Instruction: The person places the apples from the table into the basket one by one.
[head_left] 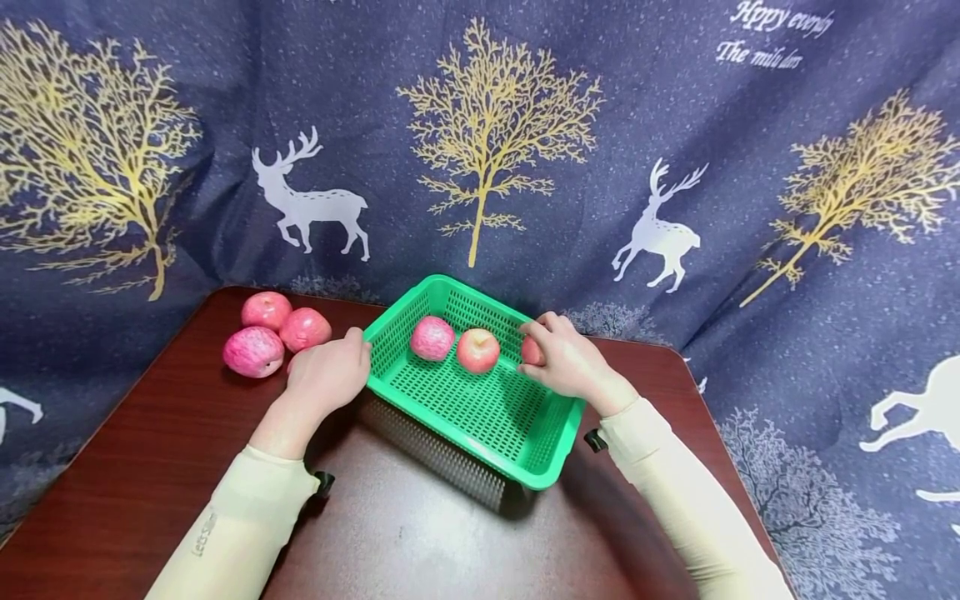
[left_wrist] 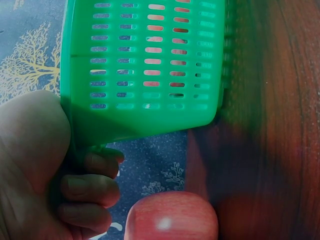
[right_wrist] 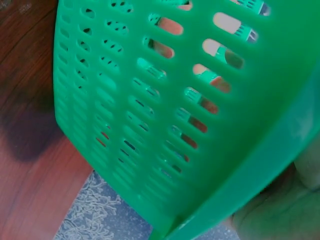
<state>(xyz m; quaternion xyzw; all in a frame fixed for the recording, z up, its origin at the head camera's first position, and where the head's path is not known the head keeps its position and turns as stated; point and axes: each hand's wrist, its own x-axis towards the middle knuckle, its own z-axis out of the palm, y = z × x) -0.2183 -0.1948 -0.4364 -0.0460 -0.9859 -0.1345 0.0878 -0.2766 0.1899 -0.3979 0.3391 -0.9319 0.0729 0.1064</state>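
Observation:
A green plastic basket [head_left: 459, 422] with slotted walls is in the middle of the head view. My left hand [head_left: 332, 372] grips its left corner by the rim; in the left wrist view, curled fingers [left_wrist: 90, 190] show beside the rim. Inside the basket, my right hand [head_left: 567, 357] holds a red apple [head_left: 533, 351] near the right end, partly covered by the fingers. A pink-red apple [head_left: 432, 338] and a yellowish-red apple [head_left: 477, 351] lie in the basket further left. The right wrist view shows mostly the slotted wall [right_wrist: 115, 115], with part of the hand behind the rim.
Left of the basket, three apples sit close together: one at the back [head_left: 266, 310], one in front [head_left: 254, 352] and one beside my left hand [head_left: 305, 329]. The dark brown table [head_left: 420, 533] ends at a patterned blue cloth [head_left: 420, 208] behind.

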